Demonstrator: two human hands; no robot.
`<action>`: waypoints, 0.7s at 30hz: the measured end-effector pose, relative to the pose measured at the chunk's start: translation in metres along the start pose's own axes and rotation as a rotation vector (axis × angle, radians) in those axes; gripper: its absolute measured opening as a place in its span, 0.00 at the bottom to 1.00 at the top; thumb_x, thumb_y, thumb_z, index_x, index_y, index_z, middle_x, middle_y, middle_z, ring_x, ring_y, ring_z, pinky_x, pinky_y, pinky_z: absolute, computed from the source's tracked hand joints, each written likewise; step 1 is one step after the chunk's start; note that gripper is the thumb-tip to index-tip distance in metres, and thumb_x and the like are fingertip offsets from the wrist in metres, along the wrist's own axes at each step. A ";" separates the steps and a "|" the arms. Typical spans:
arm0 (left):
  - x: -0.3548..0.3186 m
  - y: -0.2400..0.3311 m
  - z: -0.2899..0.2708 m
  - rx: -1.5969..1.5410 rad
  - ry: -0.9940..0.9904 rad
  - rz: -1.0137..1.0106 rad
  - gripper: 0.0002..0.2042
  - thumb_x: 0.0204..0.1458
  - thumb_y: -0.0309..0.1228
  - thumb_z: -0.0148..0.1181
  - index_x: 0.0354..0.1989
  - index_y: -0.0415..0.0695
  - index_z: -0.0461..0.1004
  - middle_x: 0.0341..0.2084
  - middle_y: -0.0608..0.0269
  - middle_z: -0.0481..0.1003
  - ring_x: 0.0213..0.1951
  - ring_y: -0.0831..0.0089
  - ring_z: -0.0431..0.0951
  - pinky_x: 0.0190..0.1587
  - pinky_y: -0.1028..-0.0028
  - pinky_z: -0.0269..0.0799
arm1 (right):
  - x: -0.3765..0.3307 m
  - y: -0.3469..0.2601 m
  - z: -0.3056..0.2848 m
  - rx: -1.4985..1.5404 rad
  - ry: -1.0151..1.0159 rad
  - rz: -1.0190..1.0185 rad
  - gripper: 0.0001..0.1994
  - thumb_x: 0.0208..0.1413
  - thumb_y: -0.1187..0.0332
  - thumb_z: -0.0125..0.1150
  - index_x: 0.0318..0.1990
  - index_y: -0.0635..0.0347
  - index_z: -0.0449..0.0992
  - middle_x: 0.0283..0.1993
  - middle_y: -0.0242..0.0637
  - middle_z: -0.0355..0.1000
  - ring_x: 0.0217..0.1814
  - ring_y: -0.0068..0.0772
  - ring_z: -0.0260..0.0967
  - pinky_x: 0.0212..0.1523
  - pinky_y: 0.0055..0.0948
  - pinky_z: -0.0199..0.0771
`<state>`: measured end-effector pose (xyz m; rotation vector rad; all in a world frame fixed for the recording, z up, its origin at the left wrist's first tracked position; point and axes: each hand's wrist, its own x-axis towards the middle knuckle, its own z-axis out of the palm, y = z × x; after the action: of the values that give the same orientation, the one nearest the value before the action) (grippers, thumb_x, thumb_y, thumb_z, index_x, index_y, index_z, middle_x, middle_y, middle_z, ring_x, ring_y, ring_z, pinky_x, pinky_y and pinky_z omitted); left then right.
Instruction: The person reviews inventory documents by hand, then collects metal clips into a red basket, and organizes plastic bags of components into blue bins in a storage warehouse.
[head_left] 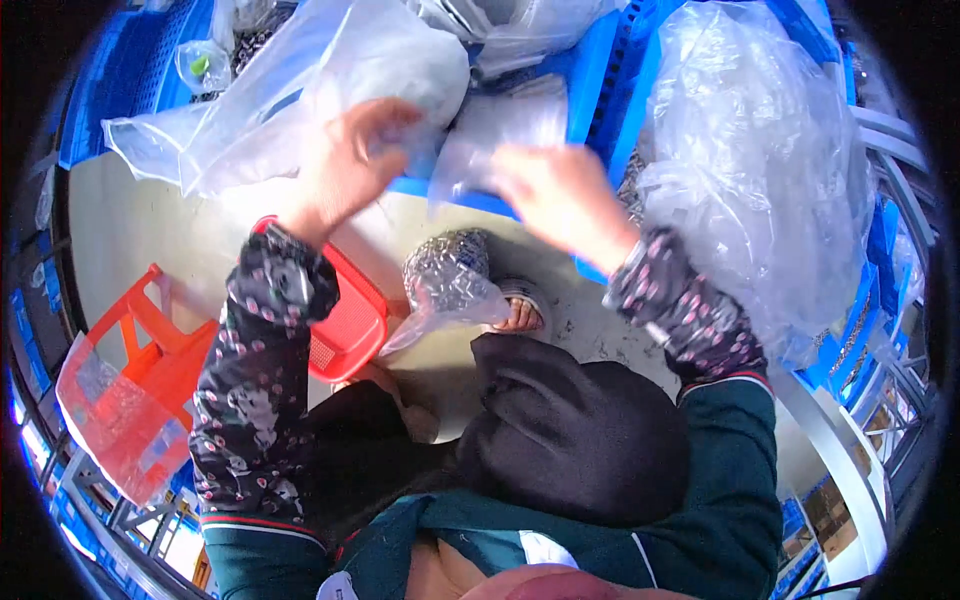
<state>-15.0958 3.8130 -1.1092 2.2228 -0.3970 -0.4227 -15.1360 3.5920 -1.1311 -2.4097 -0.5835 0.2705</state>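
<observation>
My right hand [560, 190], smeared by motion, has its fingers closed on the edge of a small clear plastic bag [462, 172]. To its left my left hand [358, 160] is raised with thumb and fingers curved apart, and nothing shows between them. Behind the left hand bulges a large translucent plastic bag [405, 65], its loose end spread out to the left. A pile of flat clear bags [525, 112] lies in a blue bin [590, 90] just beyond my right hand.
Another big clear bag [755, 180] fills the bin on the right. Below my hands, a tied bag of small metal parts [447, 270] and a red basket [350, 310] are on the floor. An orange-red plastic chair [150, 370] stands left, metal rails [840, 455] right.
</observation>
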 end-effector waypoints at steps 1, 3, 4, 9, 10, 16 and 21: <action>0.000 0.000 -0.001 0.134 -0.032 0.163 0.17 0.35 0.21 0.47 0.39 0.37 0.69 0.35 0.56 0.70 0.42 0.63 0.70 0.47 0.72 0.63 | -0.009 -0.009 0.006 0.022 -0.033 -0.088 0.03 0.43 0.71 0.52 0.25 0.58 0.68 0.19 0.44 0.65 0.24 0.46 0.67 0.25 0.41 0.66; 0.005 0.012 0.011 0.117 0.046 0.223 0.15 0.31 0.25 0.51 0.34 0.41 0.71 0.36 0.54 0.70 0.39 0.55 0.70 0.45 0.66 0.65 | -0.023 -0.017 0.012 0.043 -0.061 -0.167 0.04 0.40 0.73 0.53 0.25 0.59 0.67 0.20 0.41 0.66 0.25 0.43 0.67 0.27 0.39 0.66; 0.006 0.018 0.010 0.120 0.041 0.227 0.15 0.31 0.25 0.51 0.34 0.41 0.71 0.36 0.54 0.70 0.39 0.55 0.70 0.45 0.66 0.65 | -0.021 -0.017 0.010 0.047 -0.063 -0.140 0.06 0.39 0.72 0.54 0.28 0.59 0.68 0.21 0.40 0.67 0.27 0.44 0.67 0.28 0.39 0.66; 0.010 0.034 0.016 0.468 0.104 0.402 0.16 0.33 0.27 0.55 0.36 0.44 0.70 0.37 0.59 0.70 0.40 0.60 0.69 0.42 0.66 0.65 | -0.003 -0.002 -0.011 0.140 -0.268 -0.119 0.23 0.37 0.56 0.63 0.40 0.59 0.71 0.32 0.44 0.70 0.34 0.43 0.68 0.33 0.35 0.68; 0.016 0.034 0.021 0.571 0.076 0.450 0.17 0.34 0.27 0.57 0.38 0.46 0.70 0.43 0.61 0.67 0.41 0.64 0.69 0.41 0.66 0.65 | 0.004 0.002 -0.026 0.184 -0.424 -0.022 0.22 0.39 0.55 0.62 0.39 0.60 0.72 0.32 0.43 0.69 0.33 0.41 0.68 0.33 0.33 0.68; 0.010 0.026 0.027 0.836 -0.047 0.207 0.20 0.38 0.32 0.56 0.45 0.54 0.68 0.54 0.68 0.59 0.45 0.65 0.66 0.45 0.61 0.61 | 0.052 0.055 -0.018 -0.146 0.479 -0.017 0.14 0.47 0.61 0.55 0.38 0.60 0.70 0.32 0.43 0.68 0.36 0.44 0.67 0.34 0.34 0.67; 0.010 0.014 0.029 0.886 -0.041 0.245 0.22 0.40 0.33 0.55 0.48 0.57 0.66 0.55 0.71 0.56 0.46 0.63 0.65 0.46 0.61 0.58 | 0.081 0.079 -0.017 -0.442 0.591 -0.123 0.10 0.42 0.65 0.56 0.32 0.60 0.70 0.26 0.47 0.68 0.31 0.44 0.67 0.37 0.40 0.64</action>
<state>-15.1012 3.7811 -1.1176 2.9537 -1.0185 -0.1627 -15.0324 3.5656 -1.1716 -2.6667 -0.5451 -0.6706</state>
